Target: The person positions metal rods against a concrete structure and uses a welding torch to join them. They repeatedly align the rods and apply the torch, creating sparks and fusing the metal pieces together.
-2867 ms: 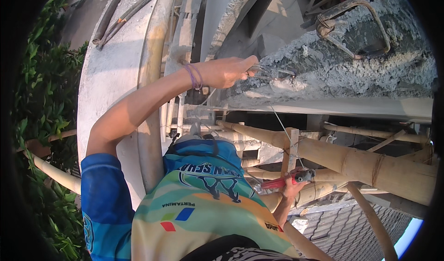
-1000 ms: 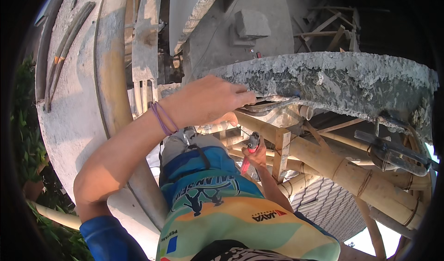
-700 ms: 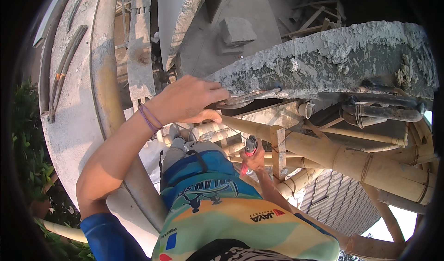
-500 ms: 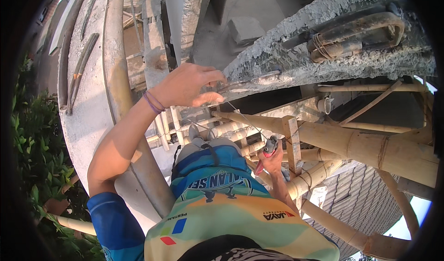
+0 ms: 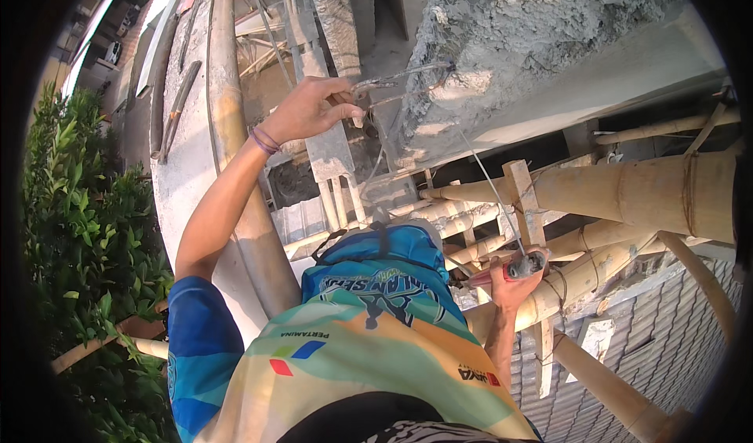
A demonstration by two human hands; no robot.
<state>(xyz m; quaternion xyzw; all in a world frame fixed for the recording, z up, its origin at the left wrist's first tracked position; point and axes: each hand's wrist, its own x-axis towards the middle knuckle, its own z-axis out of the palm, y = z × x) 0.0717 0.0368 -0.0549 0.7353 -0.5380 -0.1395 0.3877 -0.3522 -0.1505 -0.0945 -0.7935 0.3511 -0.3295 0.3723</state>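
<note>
My left hand [image 5: 318, 109] is closed, fingers curled toward the thumb, beside the free end of a thin bent metal rod [image 5: 404, 72] that juts from rough grey concrete [image 5: 502, 43]. Whatever sits between those fingertips is too small to tell. Lower down on the right, my right hand [image 5: 514, 284] grips red-handled pincers [image 5: 524, 267] with a dark metal head. A thin wire [image 5: 491, 182] stretches from the concrete edge down to the pincers' head. The pincers are close to a bamboo pole.
Thick bamboo poles [image 5: 627, 188] tied with wire cross the right side, with a wooden upright [image 5: 524, 200] among them. Grey roof tiles [image 5: 643, 349] lie beneath. Along the left runs a pale concrete ledge [image 5: 184, 184] with dark rods [image 5: 180, 109]; green bushes [image 5: 86, 247] stand beyond.
My view has shifted and the concrete beam fills more of the upper right. The left hand has moved off the beam's edge toward the rod end. The right hand, with the pincers, has moved right.
</note>
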